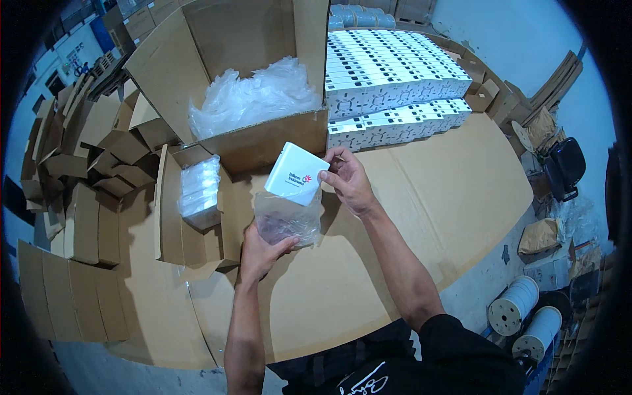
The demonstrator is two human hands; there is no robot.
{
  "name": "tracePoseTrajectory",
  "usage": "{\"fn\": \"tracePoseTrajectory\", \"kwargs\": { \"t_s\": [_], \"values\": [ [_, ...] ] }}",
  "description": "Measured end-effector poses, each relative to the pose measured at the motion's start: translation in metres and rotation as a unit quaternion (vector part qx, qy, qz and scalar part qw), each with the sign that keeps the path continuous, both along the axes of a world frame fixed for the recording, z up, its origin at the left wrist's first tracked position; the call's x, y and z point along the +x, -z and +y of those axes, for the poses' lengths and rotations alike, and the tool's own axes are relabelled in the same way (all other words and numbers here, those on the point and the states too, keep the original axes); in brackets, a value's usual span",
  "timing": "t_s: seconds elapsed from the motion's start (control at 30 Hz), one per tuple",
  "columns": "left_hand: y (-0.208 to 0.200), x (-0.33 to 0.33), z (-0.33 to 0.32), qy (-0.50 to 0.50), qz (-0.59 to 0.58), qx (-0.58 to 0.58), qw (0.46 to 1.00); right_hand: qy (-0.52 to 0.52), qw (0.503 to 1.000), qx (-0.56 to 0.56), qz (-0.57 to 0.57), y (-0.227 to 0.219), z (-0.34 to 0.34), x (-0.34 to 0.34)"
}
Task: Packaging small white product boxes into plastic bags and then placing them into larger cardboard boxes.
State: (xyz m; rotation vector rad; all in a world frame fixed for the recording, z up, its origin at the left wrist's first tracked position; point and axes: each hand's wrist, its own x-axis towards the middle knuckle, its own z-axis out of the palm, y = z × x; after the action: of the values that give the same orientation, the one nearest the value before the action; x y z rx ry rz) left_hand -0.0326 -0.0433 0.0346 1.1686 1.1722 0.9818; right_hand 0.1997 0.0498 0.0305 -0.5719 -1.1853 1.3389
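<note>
Between my hands is a white, square, flat box-like piece [289,172] with a small red mark on its face. Its lower edge sits in the mouth of a clear plastic bag [289,220]. My right hand [349,181] pinches the white piece at its right upper edge, thumb on its face. With thumb and fingers, my left hand [263,253] grips the bag from below. To the left, an open cardboard carton [169,217] holds a row of plastic-wrapped white pieces [201,191]. Behind my hands, a large open cardboard box [263,139] contains a heap of clear plastic bags [257,95].
Stacked white printed boxes [395,85] stand at the table's back right. Several empty cartons [99,145] pile up on the left. The cardboard-covered table [434,204] has a curved right edge. White cable reels [517,306] and a black chair [563,168] are on the floor beyond.
</note>
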Motion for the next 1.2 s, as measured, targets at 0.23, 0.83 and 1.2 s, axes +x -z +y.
{"fn": "tracePoseTrajectory", "kwargs": {
  "t_s": [0.23,0.83,1.2],
  "values": [
    [0.008,0.000,-0.001,-0.013,0.020,0.029,0.999,-0.072,0.997,-0.022,-0.034,-0.014,-0.008,0.001],
    [0.021,0.016,0.030,-0.109,0.012,0.049,0.993,0.001,0.992,-0.085,-0.094,-0.001,-0.009,-0.020],
    [0.039,0.014,0.057,-0.134,-0.039,0.072,0.988,0.016,0.977,-0.211,-0.003,0.018,-0.015,-0.042]
  ]
}}
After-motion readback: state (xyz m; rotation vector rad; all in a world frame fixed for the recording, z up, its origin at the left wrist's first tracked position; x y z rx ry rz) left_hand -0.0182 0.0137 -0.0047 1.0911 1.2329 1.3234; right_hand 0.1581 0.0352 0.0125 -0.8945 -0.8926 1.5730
